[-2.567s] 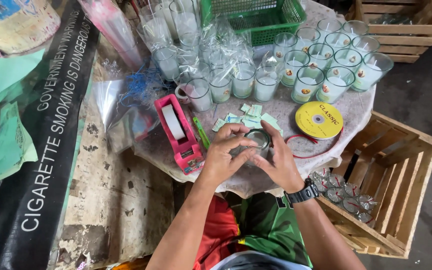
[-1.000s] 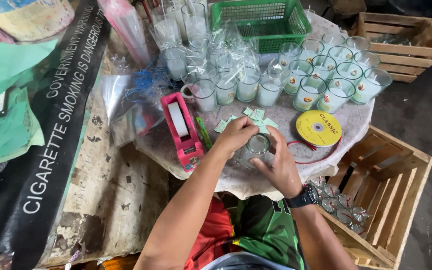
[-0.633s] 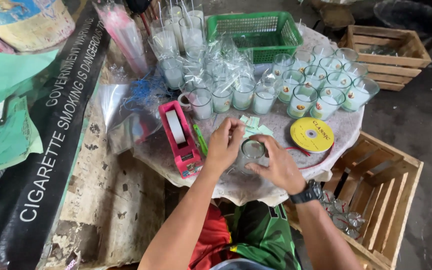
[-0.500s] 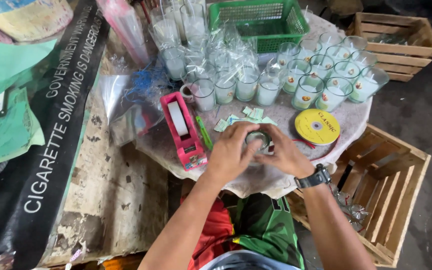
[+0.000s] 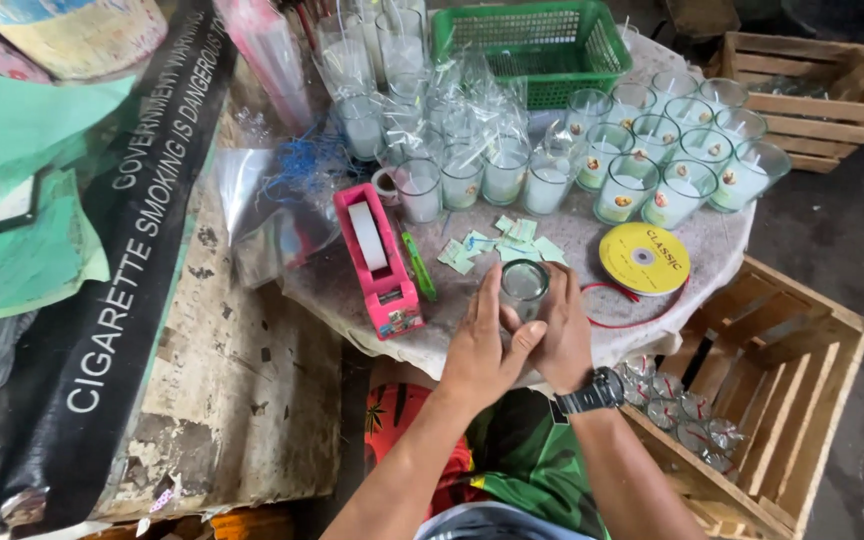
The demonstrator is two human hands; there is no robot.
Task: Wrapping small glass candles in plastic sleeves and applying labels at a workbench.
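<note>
Both my hands close around one small glass candle cup (image 5: 523,284) near the front edge of a round stone table (image 5: 572,230). My left hand (image 5: 485,345) grips its left side, thumb crossing toward the right hand. My right hand (image 5: 557,330), with a black watch on the wrist, wraps the right side. Small green paper labels (image 5: 497,243) lie just beyond the cup. A pink tape dispenser (image 5: 379,259) stands to the left and a yellow ribbon spool (image 5: 644,258) to the right.
Several wax-filled glass cups (image 5: 652,150), some wrapped in clear plastic, crowd the far half of the table before a green basket (image 5: 527,45). A wooden crate (image 5: 752,390) at my right holds wrapped cups. A black banner (image 5: 122,260) and green paper lie left.
My hands have stayed on the glass cup and turned around it; the left hand has shifted lower on its side. The camera view wobbled slightly.
</note>
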